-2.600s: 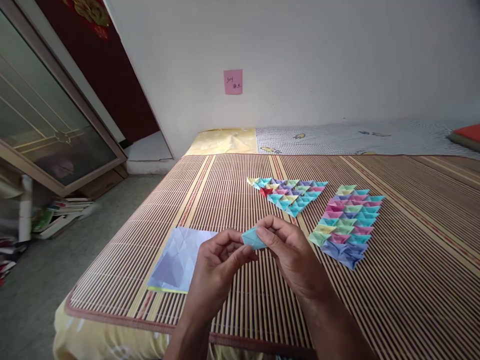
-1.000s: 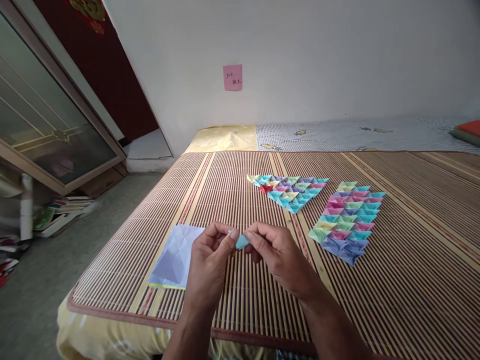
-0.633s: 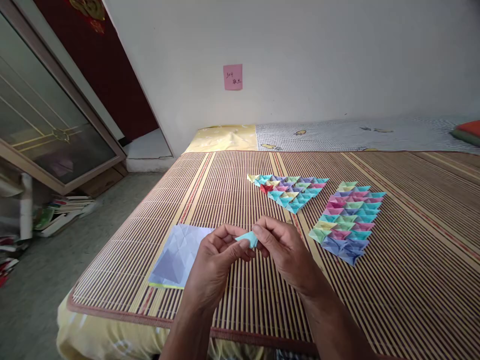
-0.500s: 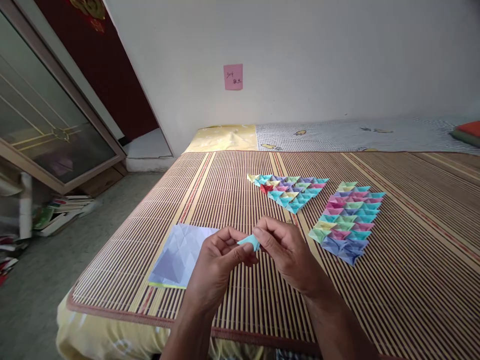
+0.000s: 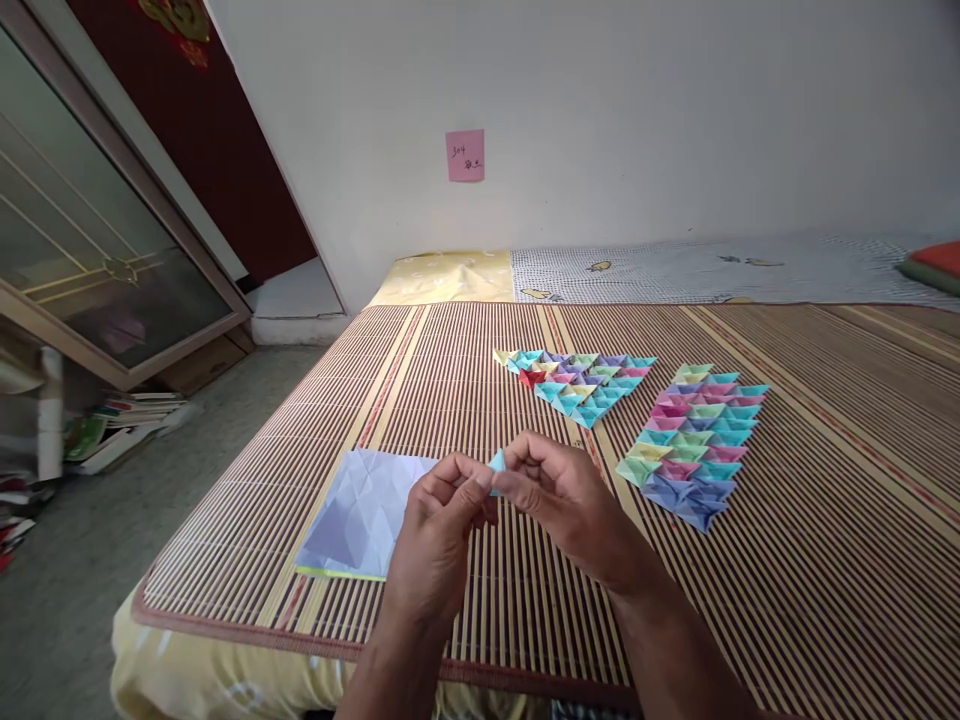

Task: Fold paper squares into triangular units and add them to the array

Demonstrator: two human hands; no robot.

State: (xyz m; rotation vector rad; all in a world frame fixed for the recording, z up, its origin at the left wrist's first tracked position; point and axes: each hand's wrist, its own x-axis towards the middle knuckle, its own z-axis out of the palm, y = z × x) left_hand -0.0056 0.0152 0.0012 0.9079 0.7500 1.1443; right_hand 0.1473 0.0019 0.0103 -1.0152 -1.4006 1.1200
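Observation:
A small light-blue folded paper piece (image 5: 497,462) is pinched between my two hands above the mat, its pointed tip showing over the thumbs. My left hand (image 5: 448,500) grips its left side, and my right hand (image 5: 551,490) its right side; the fingers hide most of it. Left of my left hand lies a stack of creased lavender paper sheets (image 5: 352,505) with a yellow-green edge beneath. Beyond my hands, rows of colourful folded paper boats (image 5: 577,385) form a triangular group. A second group of paper boats (image 5: 697,440) lies to the right in stacked rows.
A striped bamboo mat (image 5: 247,510) covers the bed. Yellow and checked cloth (image 5: 645,272) runs along the wall, where a pink note (image 5: 466,155) is stuck. Books (image 5: 124,425) lie on the floor at left beside a leaning glass-panelled door (image 5: 97,230).
The light-blue paper has turned in my fingers, so a point now faces up instead of left. My left hand has shifted slightly, and its thumb now meets my right thumb.

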